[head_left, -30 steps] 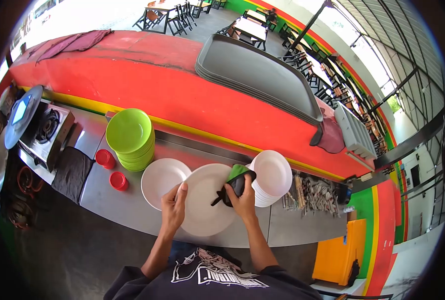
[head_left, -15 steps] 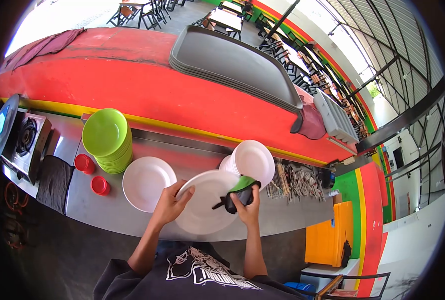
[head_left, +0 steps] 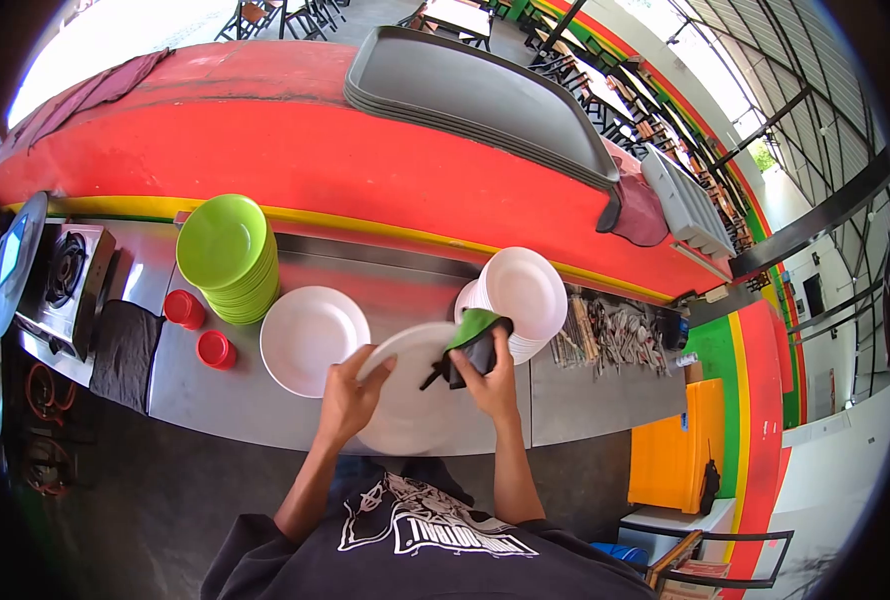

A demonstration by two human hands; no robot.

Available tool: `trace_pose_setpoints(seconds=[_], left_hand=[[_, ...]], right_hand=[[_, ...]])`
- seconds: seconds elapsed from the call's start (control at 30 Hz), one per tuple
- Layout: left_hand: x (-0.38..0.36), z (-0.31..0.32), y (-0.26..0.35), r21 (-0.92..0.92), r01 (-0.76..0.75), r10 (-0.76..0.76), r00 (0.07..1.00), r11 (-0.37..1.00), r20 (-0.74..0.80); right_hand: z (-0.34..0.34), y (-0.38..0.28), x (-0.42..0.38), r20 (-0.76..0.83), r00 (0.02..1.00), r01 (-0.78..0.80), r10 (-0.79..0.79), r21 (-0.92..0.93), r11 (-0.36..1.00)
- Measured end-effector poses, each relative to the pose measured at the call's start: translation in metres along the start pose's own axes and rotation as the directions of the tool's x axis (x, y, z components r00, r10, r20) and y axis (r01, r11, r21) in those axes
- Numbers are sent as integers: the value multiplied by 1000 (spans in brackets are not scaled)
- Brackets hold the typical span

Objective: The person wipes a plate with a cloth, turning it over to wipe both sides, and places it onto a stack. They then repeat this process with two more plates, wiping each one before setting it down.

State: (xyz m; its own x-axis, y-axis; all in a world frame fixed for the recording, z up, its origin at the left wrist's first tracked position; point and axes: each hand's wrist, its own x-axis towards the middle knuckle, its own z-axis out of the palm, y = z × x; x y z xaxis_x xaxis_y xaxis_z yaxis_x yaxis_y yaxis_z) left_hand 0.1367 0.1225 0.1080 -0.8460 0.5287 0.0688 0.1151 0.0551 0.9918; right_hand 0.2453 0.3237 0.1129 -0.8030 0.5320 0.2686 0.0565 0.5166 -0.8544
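Note:
A white plate (head_left: 411,405) is tilted in front of me above the counter's front edge. My left hand (head_left: 349,396) grips its left rim, thumb on the face. My right hand (head_left: 492,384) is closed around a green and black cloth (head_left: 478,335), pressed against the plate's upper right part. Part of the plate is hidden behind the cloth and fingers. Another white plate (head_left: 313,341) lies on the counter just beyond my left hand. Past my right hand stands a stack of white plates (head_left: 528,292).
On the steel counter (head_left: 235,400) stand a stack of green bowls (head_left: 222,242), two red containers (head_left: 216,350), a dark folded cloth (head_left: 125,355) and a gas stove (head_left: 65,270). Cutlery (head_left: 615,335) lies right. Gray trays (head_left: 475,90) rest on the red ledge (head_left: 265,165).
The view has shifted, so the counter items appear slightly farther right and higher. The cloth remains at the plate's upper right, its folds altered. Both hands keep their holds.

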Motion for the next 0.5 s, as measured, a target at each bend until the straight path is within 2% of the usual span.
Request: trace_pose_setpoints(seconds=[0.07, 0.1, 0.23, 0.33, 0.4, 0.43, 0.5], left_hand=[[-4, -2, 0, -84, -19, 2, 979, 996, -202], [-6, -2, 0, -131, -15, -23, 958, 991, -287], [-11, 1, 14, -232, -29, -77, 897, 972, -436], [-10, 0, 10, -265, 10, -112, 920, 964, -376], [-11, -4, 10, -203, -3, -54, 960, 979, -276], [-11, -6, 9, -174, -12, -27, 975, 985, -221], [-10, -13, 14, -136, 35, -52, 991, 990, -120]], right_hand=[[15, 12, -8, -166, 978, -98, 128, 178, 979], [23, 15, -14, -203, 968, -108, 151, 208, 972], [46, 19, -32, -313, 920, -144, 234, 285, 948], [41, 18, -32, -312, 921, -129, 234, 322, 938], [25, 16, -26, -299, 930, -102, 212, 345, 933], [15, 11, -21, -275, 955, -19, 106, 303, 953], [-2, -1, -18, -154, 985, -33, 73, 247, 968]])
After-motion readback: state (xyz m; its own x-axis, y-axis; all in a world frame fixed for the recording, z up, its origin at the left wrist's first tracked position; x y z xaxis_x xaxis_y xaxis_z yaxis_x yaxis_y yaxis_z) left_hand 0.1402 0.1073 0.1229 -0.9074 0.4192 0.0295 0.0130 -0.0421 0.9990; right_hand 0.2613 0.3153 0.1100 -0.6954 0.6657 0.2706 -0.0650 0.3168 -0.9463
